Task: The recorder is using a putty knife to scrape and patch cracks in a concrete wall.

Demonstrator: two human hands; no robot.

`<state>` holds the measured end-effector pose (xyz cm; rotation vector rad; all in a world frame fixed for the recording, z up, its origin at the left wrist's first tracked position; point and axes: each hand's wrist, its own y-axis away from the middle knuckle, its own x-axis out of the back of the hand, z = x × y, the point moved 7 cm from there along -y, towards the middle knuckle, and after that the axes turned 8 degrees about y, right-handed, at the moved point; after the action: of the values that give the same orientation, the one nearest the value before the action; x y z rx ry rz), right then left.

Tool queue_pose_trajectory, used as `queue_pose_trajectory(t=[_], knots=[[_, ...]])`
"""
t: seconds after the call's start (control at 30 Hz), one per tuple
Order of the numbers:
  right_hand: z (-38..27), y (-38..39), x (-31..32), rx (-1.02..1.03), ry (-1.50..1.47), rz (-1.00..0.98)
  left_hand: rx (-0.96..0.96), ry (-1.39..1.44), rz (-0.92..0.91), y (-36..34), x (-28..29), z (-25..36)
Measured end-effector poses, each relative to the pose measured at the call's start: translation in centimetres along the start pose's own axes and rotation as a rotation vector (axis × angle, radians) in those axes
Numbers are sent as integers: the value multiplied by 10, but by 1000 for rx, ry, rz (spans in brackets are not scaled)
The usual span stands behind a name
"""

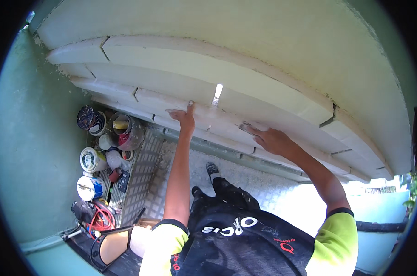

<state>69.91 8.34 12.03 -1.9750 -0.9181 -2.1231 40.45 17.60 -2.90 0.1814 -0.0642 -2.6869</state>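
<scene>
A: We have both palms on the pale blocks (263,92) of the stepped wall ahead. Our left hand (184,117) lies flat with fingers together, just left of the bright gap (216,94) between two blocks. Our right hand (268,138) presses a lower course, fingers slightly spread. Neither clasps anything.

B: What could go wrong, in our view?

A: We judge a block could shift or drop if pushed unevenly; the joints look cracked and open. Leaning this far over the ribbed deck (144,175), we might also lose balance.

B: And the containers?

A: Down left against the green wall (29,152): round white tubs (91,159), one with a blue label (90,188), a dark-lidded tin (86,117), and a clear bucket (125,131). Orange cable (100,218) coils below.
</scene>
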Motion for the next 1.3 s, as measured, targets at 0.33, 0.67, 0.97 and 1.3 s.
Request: queue_pose_trajectory(t=[0.33,0.67,0.97,1.3], knots=[[1,-5,-3,-26,-78,29,-43,-43,56,-17,1,-17],[77,108,-9,-212,-139,-163,89,61,-36,-7,1,-10],[111,120,-24,53,-162,141,-154,-151,513,50,-27,-4],[60,65,-9,206,-110,111,-293,-337,238,206,-72,4]])
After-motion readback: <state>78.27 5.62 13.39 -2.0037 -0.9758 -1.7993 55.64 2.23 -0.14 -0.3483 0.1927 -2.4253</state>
